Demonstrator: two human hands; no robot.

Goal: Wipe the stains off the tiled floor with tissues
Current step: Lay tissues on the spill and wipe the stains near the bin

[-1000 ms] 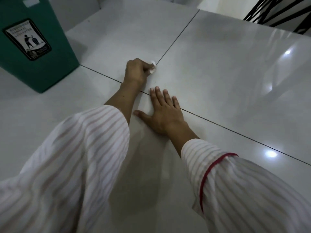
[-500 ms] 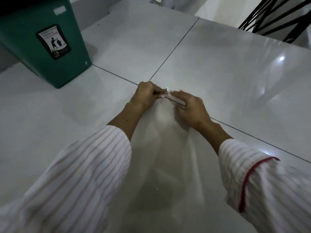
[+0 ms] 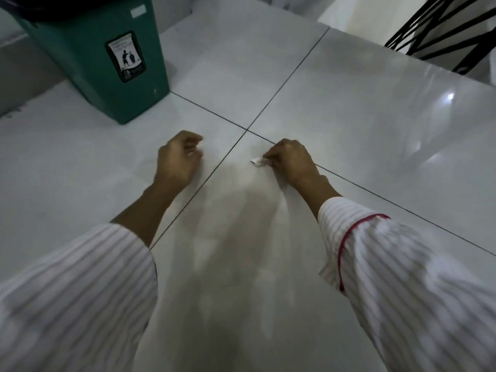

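Observation:
A small crumpled white tissue sticks out of the fingertips of my right hand, which pinches it just above the glossy white tiled floor, near where the dark grout lines cross. My left hand hovers to the left of the grout line with its fingers loosely curled and nothing in it. I can make out no distinct stain on the tiles; the area below my hands is shadowed and blurred.
A green waste bin with a litter sticker stands on the floor at the upper left, close beyond my left hand. A black metal railing crosses the upper right corner. A wall base runs along the far left.
The tissue passed from my left hand to my right hand. The two hands met at the tile joint and have now moved apart, left hand to the left. The view tilted toward the bin.

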